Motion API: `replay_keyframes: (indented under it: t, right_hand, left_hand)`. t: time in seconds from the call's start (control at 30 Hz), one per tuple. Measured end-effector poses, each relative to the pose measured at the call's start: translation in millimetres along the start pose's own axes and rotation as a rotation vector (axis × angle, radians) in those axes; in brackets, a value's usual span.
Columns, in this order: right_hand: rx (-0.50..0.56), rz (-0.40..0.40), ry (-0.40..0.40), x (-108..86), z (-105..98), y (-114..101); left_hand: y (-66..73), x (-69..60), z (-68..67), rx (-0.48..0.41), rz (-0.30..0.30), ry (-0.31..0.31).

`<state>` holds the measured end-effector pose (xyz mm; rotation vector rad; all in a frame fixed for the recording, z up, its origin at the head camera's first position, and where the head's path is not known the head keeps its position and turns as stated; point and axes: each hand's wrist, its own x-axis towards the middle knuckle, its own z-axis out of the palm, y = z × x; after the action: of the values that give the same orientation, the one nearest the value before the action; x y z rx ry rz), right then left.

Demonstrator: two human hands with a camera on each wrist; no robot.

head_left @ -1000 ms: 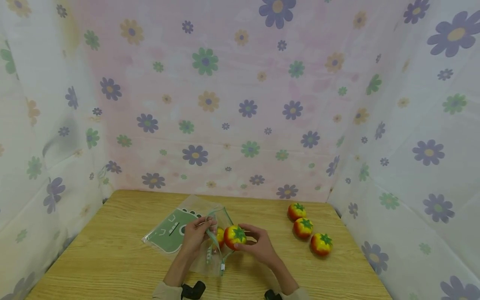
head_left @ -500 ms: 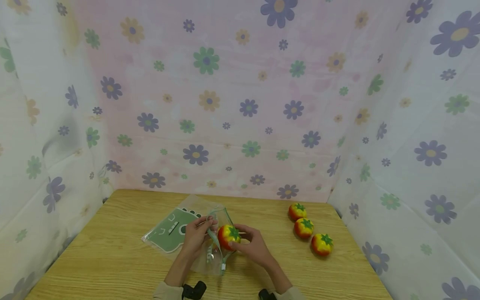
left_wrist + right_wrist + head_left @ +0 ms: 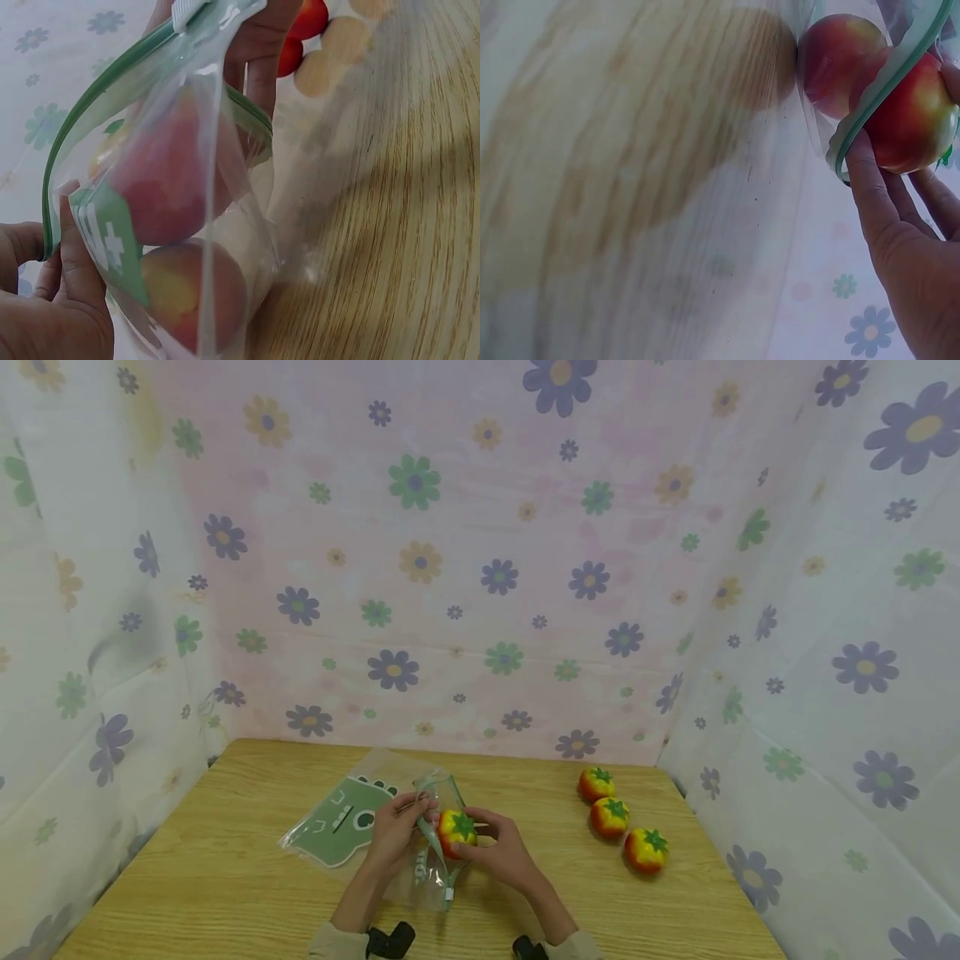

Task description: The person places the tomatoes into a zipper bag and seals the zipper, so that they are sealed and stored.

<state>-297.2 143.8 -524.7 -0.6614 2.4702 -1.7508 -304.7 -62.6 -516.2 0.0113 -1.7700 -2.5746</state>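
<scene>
A clear zip bag [image 3: 420, 885] with a green zipper edge and a green cartoon print lies on the table. My left hand [image 3: 395, 827] pinches its rim and keeps the mouth apart. My right hand [image 3: 501, 847] holds a red-and-yellow toy tomato [image 3: 457, 833] with a green leafy top, partly inside that mouth. In the left wrist view, another toy tomato [image 3: 195, 292] rests inside the bag below the held one. The right wrist view shows the right fingers [image 3: 870, 176] beneath the held tomato, against the zipper edge.
Towards the table's right side stand three more toy tomatoes: a far one [image 3: 596, 784], a middle one [image 3: 609, 817] and a near one [image 3: 646, 851]. The wooden table [image 3: 202, 860] is enclosed by flower-patterned cloth [image 3: 450, 643] at the back and sides.
My right hand has moved left, carrying the toy tomato into the bag's mouth. The left hand has kept its pinch on the rim and barely moved.
</scene>
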Motion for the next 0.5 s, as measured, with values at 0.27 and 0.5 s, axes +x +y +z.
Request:
replay_keyframes:
  t: [0.27, 0.5]
  right_hand:
    - [-0.038, 0.008, -0.040, 3.5, 0.6, -1.1]
    - [0.043, 0.020, -0.112, 3.5, 0.7, 2.2]
  left_hand:
    - [0.6, 0.6, 0.7, 0.012, 0.015, 0.000]
    - [-0.3, 2.2, -0.5, -0.007, 0.018, 0.007]
